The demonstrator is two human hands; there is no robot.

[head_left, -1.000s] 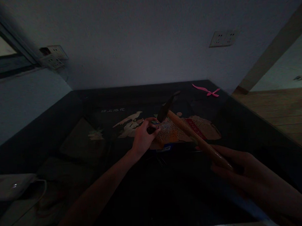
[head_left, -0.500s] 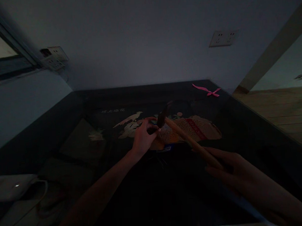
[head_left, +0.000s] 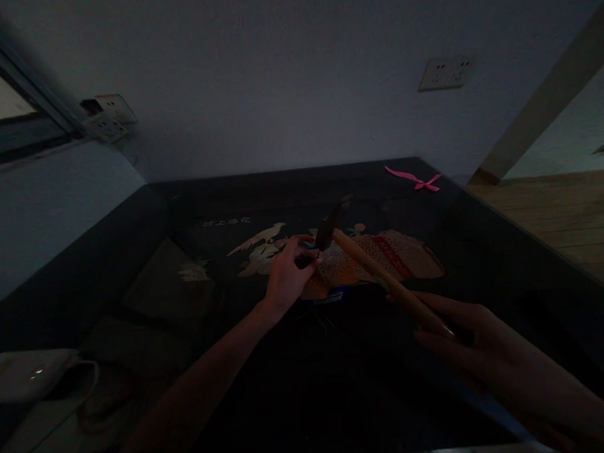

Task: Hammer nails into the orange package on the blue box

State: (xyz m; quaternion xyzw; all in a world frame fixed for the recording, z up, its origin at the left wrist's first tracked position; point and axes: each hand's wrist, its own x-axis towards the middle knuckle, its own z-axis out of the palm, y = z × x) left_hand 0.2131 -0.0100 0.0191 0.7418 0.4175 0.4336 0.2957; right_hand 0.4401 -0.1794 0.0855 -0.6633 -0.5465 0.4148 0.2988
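Observation:
The scene is dim. My right hand (head_left: pixel 461 336) is wrapped round the wooden handle of a hammer (head_left: pixel 379 276), whose dark head (head_left: pixel 329 226) hovers just above my left hand. My left hand (head_left: pixel 289 274) is pinched on a small dark object that I cannot make out, held against a dark panel (head_left: pixel 221 216) with a bird-and-flower picture (head_left: pixel 378 260) in pale and orange tones. The panel lies flat on a dark table.
A pink ribbon (head_left: pixel 414 179) lies at the table's far right corner. A white device with a cable (head_left: pixel 33 375) sits at the near left. Wall sockets (head_left: pixel 448 73) are on the back wall, more sockets (head_left: pixel 107 115) at the left corner. Wooden floor (head_left: pixel 572 215) lies to the right.
The hammer head dropped toward my left hand half a second ago and has now risen slightly again. My left hand has stayed in place.

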